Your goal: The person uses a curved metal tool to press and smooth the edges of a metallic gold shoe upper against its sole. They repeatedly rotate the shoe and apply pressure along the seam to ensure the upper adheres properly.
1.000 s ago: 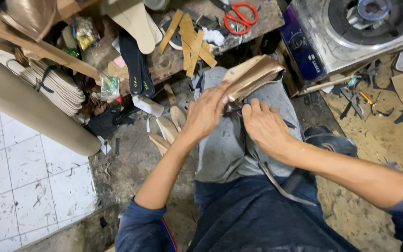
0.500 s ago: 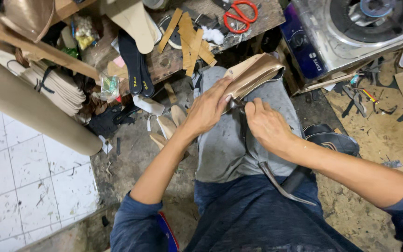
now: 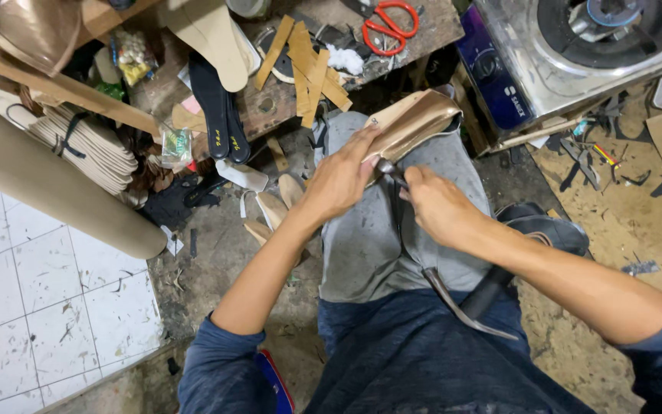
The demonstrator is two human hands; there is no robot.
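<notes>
Seen from above, a tan shoe sole [image 3: 411, 123] is held on the lap of a seated person, over a grey cloth [image 3: 369, 230] spread across the knees. The left hand [image 3: 339, 180] is closed around the near end of the sole, fingers curled over its upper face. The right hand [image 3: 434, 203] is closed in a fist around a small metal tool [image 3: 389, 169], whose tip is pressed against the edge of the sole just beside the left hand. A long dark strip [image 3: 453, 303] is trailed from under the right hand down across the lap. Beyond the knees, a cluttered wooden bench [image 3: 270, 107] is seen, with tan strips [image 3: 308, 65] laid in a fan, red scissors [image 3: 391, 23] near its far edge, and two black insoles [image 3: 218, 103] lying side by side. To the left, a stack of pale insoles [image 3: 86, 146] is bundled beside a large cardboard roll [image 3: 47, 184], above a white tiled floor [image 3: 47, 307]. At the upper right, a metal gas stove [image 3: 599, 38] is set well apart from the hands, and scraps are scattered on the bare ground [image 3: 614, 207] beneath it.
</notes>
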